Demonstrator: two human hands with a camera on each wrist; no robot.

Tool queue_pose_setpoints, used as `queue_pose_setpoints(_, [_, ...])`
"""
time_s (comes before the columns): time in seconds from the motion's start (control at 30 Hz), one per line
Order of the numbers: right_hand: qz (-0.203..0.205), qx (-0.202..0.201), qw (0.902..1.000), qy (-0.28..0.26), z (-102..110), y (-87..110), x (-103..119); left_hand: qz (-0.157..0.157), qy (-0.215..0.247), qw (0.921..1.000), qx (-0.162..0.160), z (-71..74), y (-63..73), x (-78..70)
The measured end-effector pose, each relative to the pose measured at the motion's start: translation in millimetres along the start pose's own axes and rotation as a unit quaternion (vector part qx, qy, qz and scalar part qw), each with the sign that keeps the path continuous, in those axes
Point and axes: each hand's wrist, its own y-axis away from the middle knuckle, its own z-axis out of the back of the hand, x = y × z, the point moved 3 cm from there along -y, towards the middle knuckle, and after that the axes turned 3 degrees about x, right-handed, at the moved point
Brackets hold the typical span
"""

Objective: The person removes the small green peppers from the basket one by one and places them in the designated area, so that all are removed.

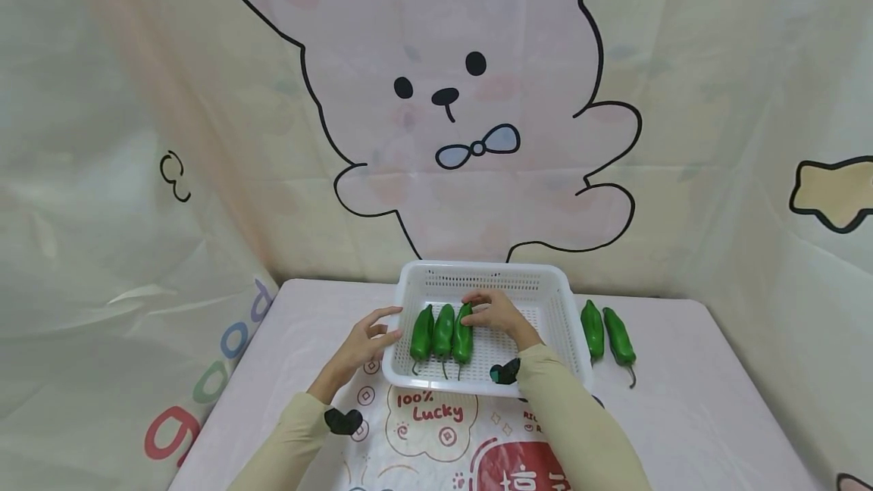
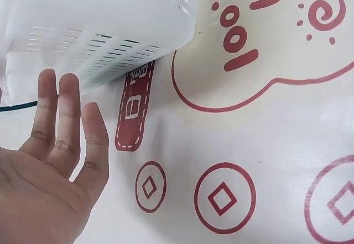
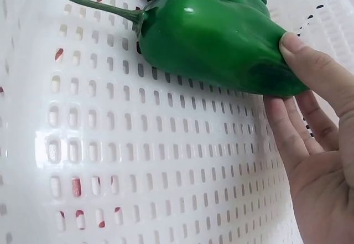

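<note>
A white perforated plastic basket [image 1: 549, 309] stands on the table with three green peppers in it, side by side, stems toward the person. My right hand [image 1: 503, 317] reaches inside and pinches the tip of the rightmost pepper [image 1: 463, 341]. In the right wrist view the thumb lies on top of this pepper [image 3: 204, 42] and fingers are beneath it. To its left lie the middle pepper [image 1: 443, 330] and the left pepper [image 1: 422, 333]. Beside the basket's left wall is my left hand [image 1: 361, 351], its fingers extended; whether the fingertips touch the basket [image 2: 110, 11], I cannot tell.
Two more green peppers, one [image 1: 592, 329] near the basket's right wall and another [image 1: 619, 337] beyond it, lie on the table. A printed cover [image 1: 436, 430] with red drawings spreads over the tabletop. Behind stands a curtain [image 1: 477, 195] with a cartoon animal.
</note>
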Motion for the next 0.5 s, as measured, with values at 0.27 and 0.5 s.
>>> queue_pose_setpoints(0.27, [-0.006, -0.006, 0.9999, -0.009, 4, 1.7, 4, 0.002, 0.004, 1.0, 0.0, -1.1, -0.3, 1.5])
queue_pose_setpoints(0.5, [0.005, 0.006, 0.9994, -0.033, 13, 1.0, 17, 0.002, -0.007, 1.0, -0.004, 0.2, -1.9, 0.2])
